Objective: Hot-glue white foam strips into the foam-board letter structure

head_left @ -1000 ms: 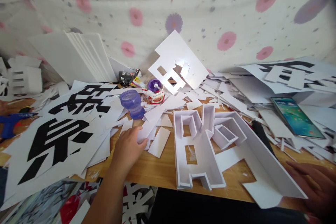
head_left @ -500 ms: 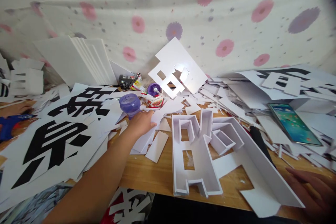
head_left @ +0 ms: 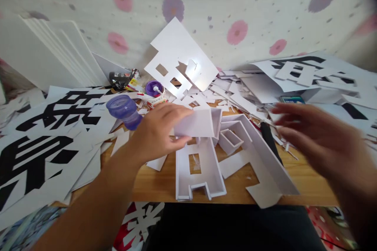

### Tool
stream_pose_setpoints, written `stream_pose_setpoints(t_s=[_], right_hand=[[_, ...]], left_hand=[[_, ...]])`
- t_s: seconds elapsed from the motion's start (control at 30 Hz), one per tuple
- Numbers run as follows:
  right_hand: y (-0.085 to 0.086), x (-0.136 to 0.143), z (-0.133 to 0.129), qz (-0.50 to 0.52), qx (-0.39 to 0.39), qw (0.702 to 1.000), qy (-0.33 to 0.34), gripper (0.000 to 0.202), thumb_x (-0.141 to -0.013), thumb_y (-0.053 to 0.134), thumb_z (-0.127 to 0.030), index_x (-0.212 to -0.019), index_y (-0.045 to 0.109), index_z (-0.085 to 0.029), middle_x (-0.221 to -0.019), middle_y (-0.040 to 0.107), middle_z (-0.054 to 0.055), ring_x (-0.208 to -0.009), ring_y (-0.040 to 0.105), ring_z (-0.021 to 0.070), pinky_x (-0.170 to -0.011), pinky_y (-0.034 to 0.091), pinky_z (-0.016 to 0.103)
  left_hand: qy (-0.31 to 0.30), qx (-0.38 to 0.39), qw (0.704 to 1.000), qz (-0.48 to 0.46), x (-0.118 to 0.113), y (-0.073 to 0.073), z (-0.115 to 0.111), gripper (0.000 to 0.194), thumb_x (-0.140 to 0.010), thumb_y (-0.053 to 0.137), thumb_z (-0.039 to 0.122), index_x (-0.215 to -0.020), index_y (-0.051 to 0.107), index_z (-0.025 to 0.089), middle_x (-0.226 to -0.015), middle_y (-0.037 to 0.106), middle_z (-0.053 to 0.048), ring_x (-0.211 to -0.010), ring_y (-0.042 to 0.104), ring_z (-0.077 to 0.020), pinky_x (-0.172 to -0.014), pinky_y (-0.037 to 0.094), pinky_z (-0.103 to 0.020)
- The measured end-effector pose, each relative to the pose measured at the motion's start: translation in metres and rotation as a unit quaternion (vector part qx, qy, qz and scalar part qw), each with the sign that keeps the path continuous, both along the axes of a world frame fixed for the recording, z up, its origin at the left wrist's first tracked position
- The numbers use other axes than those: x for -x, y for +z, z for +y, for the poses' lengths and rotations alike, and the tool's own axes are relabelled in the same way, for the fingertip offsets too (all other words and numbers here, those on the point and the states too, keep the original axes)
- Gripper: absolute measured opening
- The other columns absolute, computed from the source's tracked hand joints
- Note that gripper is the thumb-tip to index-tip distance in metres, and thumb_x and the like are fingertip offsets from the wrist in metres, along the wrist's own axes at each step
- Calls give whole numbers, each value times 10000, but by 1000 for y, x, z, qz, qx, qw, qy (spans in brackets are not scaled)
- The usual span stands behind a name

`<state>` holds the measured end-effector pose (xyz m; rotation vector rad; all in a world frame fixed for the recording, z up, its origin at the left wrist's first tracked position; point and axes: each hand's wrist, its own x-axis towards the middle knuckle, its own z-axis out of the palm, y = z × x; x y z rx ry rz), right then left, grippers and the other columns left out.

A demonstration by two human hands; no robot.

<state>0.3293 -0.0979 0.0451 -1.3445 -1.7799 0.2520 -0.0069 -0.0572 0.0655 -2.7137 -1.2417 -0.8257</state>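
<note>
My left hand (head_left: 160, 129) grips a flat white foam-board piece (head_left: 196, 124) between thumb and fingers. This piece is above the back part of a hollow white foam-board form (head_left: 210, 166) with upright walls, and hides some of it; whether the two touch I cannot tell. My right hand (head_left: 318, 137) is raised at the right with fingers apart, slightly blurred, and nothing shows in it. A black stick-like thing (head_left: 267, 141) lies between that hand and the form's long right wall.
A purple cup (head_left: 125, 111) and a patterned paper tub (head_left: 155, 101) stand behind my left hand. A cut-out white board (head_left: 182, 49) leans on the flowered curtain. Sheets with black characters (head_left: 44, 160) cover the left; white offcuts and a phone (head_left: 291, 99) lie right.
My left hand has come right from beside the cup and now holds the foam-board piece. My right hand has risen from the table's right edge. The view has shifted right and down.
</note>
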Motion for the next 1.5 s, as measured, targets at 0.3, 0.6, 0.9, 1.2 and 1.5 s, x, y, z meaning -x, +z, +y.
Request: stream_pose_setpoints(t_s=[0.3, 0.6, 0.9, 1.2, 1.5], right_hand=[[-8, 78, 54, -2, 229, 956, 183, 90, -815, 617, -271, -828, 662, -194, -630, 576, -22, -533, 510, 108, -472, 382, 231], [-17, 90, 50, -108, 142, 967, 183, 96, -824, 563, -208, -803, 656, -211, -652, 616, -27, -585, 512, 115, -555, 390, 236], [-19, 97, 48, -146, 122, 966, 177, 105, -820, 545, -190, -779, 641, -192, -607, 597, -24, -540, 507, 109, -530, 380, 225], [-27, 103, 46, -155, 118, 967, 164, 97, -810, 558, -176, -790, 653, -187, -603, 613, -20, -530, 515, 110, -525, 371, 225], [-27, 101, 48, -130, 129, 971, 155, 96, -820, 556, -194, -810, 651, -181, -640, 614, -20, -560, 508, 109, -553, 383, 227]], left_hand=[[-49, 153, 960, -230, -6, -36, 26, 258, -815, 685, 305, -1042, 668, 182, -1035, 710, -60, -933, 662, -198, -834, 548, -319], [-29, 251, 920, -299, 4, -47, 38, 148, -838, 646, 305, -807, 698, 170, -780, 684, -10, -714, 611, -137, -649, 488, -230], [-82, 305, 911, -266, 8, -47, 37, 202, -906, 574, 331, -827, 692, 187, -816, 684, 5, -775, 626, -124, -701, 475, -210], [-80, 311, 926, -199, 6, -42, 35, 119, -754, 715, 302, -810, 707, 198, -761, 674, 3, -699, 606, -142, -629, 481, -235], [-82, 272, 944, -170, 4, -46, 36, 69, -782, 666, 249, -765, 702, 193, -728, 657, 13, -666, 591, -129, -612, 438, -232]])
